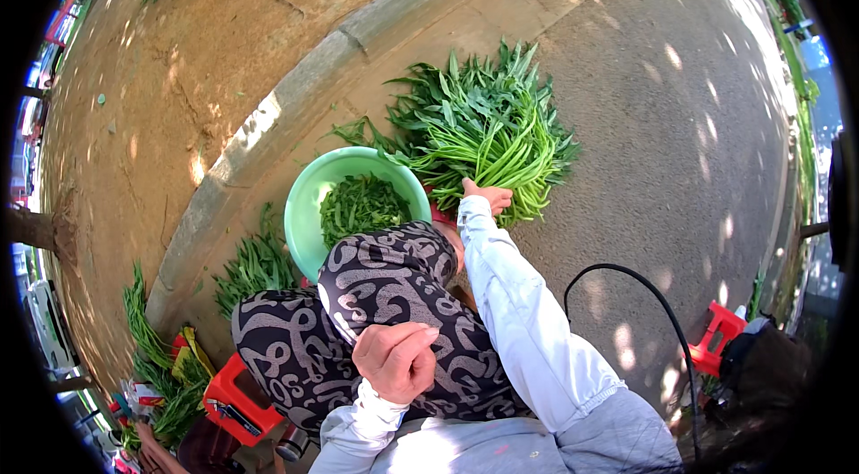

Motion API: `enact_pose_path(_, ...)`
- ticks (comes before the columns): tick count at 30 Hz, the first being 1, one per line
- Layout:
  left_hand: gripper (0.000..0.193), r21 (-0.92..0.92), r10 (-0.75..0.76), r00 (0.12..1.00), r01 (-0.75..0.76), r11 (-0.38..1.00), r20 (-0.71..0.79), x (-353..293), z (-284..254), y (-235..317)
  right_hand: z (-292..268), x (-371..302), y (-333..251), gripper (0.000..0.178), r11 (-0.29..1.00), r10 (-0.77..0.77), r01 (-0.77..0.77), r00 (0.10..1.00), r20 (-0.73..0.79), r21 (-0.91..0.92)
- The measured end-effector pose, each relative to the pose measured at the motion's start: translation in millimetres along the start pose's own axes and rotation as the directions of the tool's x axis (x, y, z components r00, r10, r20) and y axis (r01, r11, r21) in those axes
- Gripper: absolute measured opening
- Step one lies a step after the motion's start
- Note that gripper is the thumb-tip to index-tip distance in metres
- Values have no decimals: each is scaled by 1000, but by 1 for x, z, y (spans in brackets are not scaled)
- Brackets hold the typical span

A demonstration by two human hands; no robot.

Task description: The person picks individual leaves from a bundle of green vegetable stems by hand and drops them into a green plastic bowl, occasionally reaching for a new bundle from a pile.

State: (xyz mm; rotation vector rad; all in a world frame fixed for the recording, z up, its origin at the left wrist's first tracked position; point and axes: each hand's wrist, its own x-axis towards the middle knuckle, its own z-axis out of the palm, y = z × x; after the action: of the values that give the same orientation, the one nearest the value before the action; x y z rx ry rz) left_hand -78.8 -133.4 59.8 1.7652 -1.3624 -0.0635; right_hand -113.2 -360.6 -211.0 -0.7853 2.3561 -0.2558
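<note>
A big heap of water spinach [488,139], with long green stems and narrow leaves, lies on the pavement ahead of me. My right hand [488,197] is at the near end of its stems, fingers closed around some of them. Left of the heap stands a light green plastic basin [304,197] holding picked leaves [362,206]. My left hand [396,362] hovers over my patterned trousers with its fingers curled together. Whatever it may hold is hidden. A thin pale streak shows beside it along my knee, too unclear to name.
More greens [255,273] lie left of the basin, beside the stone kerb [268,116]. A red stool [237,402] stands at lower left, near another person's arm [157,452] and further greens. Another red stool [716,340] and a black curved cable [644,282] are at right.
</note>
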Motion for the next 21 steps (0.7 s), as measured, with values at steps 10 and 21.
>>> enact_pose_path(10, 35, 6, 7, 1000, -7, 1000, -1, 0, -3, -5, -1, 10, 18, 64, 973, -141, 152, 987, -76, 176)
enact_pose_path(21, 29, -26, 34, 999, -34, 999, 35, 4, -5, -1, -29, 34, 26, 63, 925, -229, 201, 972, 50, 322)
